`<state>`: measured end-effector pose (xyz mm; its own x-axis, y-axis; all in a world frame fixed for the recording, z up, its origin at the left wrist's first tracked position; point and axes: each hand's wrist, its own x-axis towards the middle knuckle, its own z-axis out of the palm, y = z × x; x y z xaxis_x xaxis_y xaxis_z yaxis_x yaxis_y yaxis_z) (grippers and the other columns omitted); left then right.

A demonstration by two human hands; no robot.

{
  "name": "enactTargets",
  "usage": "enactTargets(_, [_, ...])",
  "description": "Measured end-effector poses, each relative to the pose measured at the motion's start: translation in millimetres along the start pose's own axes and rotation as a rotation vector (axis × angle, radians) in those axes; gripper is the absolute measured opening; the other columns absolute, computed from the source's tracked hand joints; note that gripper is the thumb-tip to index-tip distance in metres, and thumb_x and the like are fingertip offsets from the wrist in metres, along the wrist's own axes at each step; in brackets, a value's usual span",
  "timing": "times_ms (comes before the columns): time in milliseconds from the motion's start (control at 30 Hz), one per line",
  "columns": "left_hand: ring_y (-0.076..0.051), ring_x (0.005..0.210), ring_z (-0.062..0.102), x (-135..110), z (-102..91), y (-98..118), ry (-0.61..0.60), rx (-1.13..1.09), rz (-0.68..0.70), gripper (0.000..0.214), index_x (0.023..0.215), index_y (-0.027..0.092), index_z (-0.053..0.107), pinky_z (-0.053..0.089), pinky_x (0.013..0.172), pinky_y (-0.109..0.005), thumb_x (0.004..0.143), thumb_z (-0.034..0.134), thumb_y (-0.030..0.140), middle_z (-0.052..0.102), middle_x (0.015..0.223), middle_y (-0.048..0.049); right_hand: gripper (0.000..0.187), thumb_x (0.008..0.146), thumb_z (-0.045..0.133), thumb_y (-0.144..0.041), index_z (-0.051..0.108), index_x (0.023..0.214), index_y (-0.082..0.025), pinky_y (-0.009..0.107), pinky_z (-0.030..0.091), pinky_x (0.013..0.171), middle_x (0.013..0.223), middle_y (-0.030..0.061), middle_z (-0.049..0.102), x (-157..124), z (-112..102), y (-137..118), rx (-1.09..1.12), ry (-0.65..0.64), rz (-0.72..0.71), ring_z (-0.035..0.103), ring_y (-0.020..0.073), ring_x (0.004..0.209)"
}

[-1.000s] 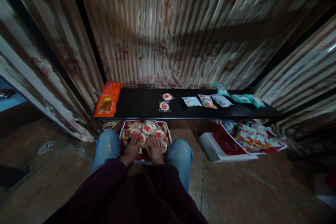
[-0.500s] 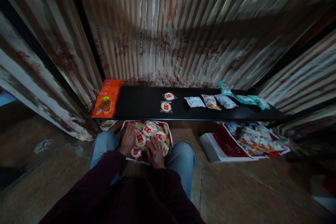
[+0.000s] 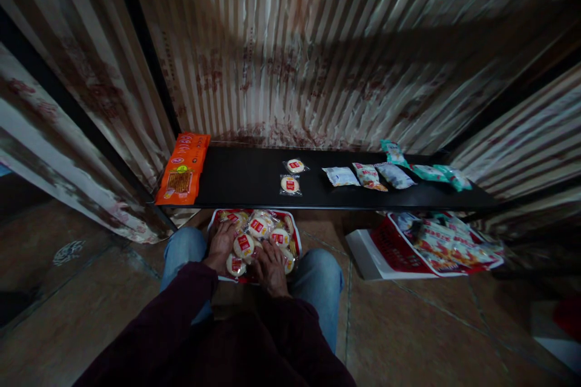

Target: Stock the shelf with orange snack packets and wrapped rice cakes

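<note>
Between my knees on the floor lies a red and white tray [image 3: 296,231] heaped with round snack packets [image 3: 259,227] bearing red labels. My left hand [image 3: 220,248] lies on the left side of the heap, fingers curled around a round packet [image 3: 236,265] by its thumb. My right hand [image 3: 271,261] rests on the right side, fingers stretched over the packets. Two more round packets [image 3: 293,175] lie one behind the other on the black shelf [image 3: 245,180] just beyond the tray.
An orange packet [image 3: 182,169] lies at the shelf's left end. White and teal packets [image 3: 393,174] are lined up along its right half. A second tray of packets [image 3: 442,240] sits on a white box [image 3: 365,253] at the right. Striped sheeting hangs behind.
My left hand has shifted to the tray's left side and closed over a packet. The right hand stays on the heap. The view has tipped slightly down and left.
</note>
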<state>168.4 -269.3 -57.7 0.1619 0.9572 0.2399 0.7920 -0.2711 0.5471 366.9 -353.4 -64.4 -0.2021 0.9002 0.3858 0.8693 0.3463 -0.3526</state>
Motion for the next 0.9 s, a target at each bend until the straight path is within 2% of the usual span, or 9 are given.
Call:
enactTargets(200, [-0.019, 0.123, 0.047, -24, 3.0, 13, -0.085, 0.010, 0.042, 0.036, 0.112, 0.015, 0.060, 0.039, 0.106, -0.037, 0.087, 0.034, 0.014, 0.057, 0.127, -0.0097, 0.035, 0.089, 0.048, -0.025, 0.058, 0.121, -0.018, 0.048, 0.033, 0.104, 0.132, 0.0129, 0.055, 0, -4, -5, 0.015, 0.016, 0.006, 0.031, 0.0279, 0.136])
enactTargets(400, [-0.021, 0.133, 0.037, -41, 2.0, 21, -0.069, -0.045, 0.075, 0.035, 0.112, 0.016, 0.059, 0.034, 0.111, -0.040, 0.088, 0.035, 0.017, 0.047, 0.139, -0.0093, 0.040, 0.087, 0.043, -0.020, 0.057, 0.123, -0.015, 0.047, 0.037, 0.104, 0.134, 0.0129, 0.053, 2, -5, -2, 0.032, 0.048, 0.062, 0.035, 0.0281, 0.134])
enactTargets(633, [-0.019, 0.136, 0.032, -40, 3.5, 22, -0.034, -0.118, 0.020, 0.036, 0.108, 0.017, 0.060, 0.034, 0.111, -0.039, 0.083, 0.034, 0.011, 0.041, 0.144, -0.0073, 0.048, 0.082, 0.040, -0.012, 0.056, 0.127, -0.019, 0.041, 0.041, 0.105, 0.134, 0.0094, 0.054, 25, -10, -3, 0.136, 0.037, 0.113, 0.044, 0.0227, 0.128])
enactTargets(900, [-0.021, 0.127, 0.045, -33, 1.3, 18, 0.082, -0.193, -0.088, 0.034, 0.103, 0.018, 0.060, 0.045, 0.102, -0.038, 0.085, 0.032, 0.012, 0.040, 0.145, -0.0078, 0.046, 0.078, 0.040, -0.010, 0.064, 0.116, -0.018, 0.036, 0.048, 0.097, 0.120, 0.0090, 0.062, 45, -19, -11, 0.180, 0.032, 0.161, 0.058, 0.0220, 0.111])
